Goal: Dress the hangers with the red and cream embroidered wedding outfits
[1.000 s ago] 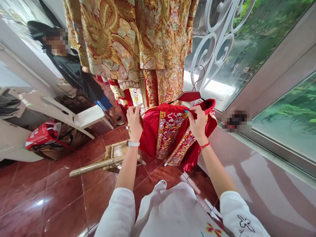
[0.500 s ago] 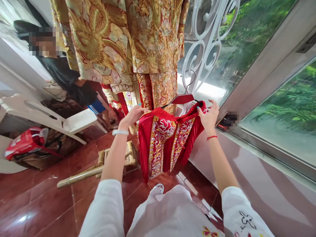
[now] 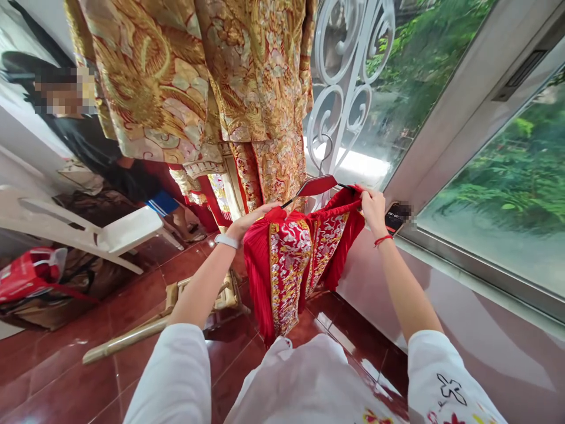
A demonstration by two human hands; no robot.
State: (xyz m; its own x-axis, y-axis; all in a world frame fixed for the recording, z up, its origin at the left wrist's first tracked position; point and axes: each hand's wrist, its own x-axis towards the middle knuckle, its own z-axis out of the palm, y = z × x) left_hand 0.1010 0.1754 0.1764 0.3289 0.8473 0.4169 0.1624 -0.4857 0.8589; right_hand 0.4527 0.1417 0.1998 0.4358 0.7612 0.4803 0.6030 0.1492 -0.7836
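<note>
A red pleated skirt (image 3: 291, 265) with gold and white embroidered panels hangs from a red hanger (image 3: 315, 185) in front of me. My left hand (image 3: 251, 218) grips the left end of the skirt's waistband. My right hand (image 3: 371, 209) pinches the right end of the waistband by the hanger's clip. The hanger's hook rests on the white scrolled window grille (image 3: 348, 88). Both my sleeves are white.
A gold embroidered garment (image 3: 189, 88) hangs just behind the skirt. A person in black sits at the left by a white plastic chair (image 3: 106, 232). A folded bamboo stool (image 3: 176, 306) lies on the red tiled floor. A phone (image 3: 394, 217) rests on the window sill; a red bag (image 3: 26, 274) sits far left.
The skirt has dropped from a bunched fold to hang full length. Both my hands moved up and apart along the waistband toward the hanger's ends.
</note>
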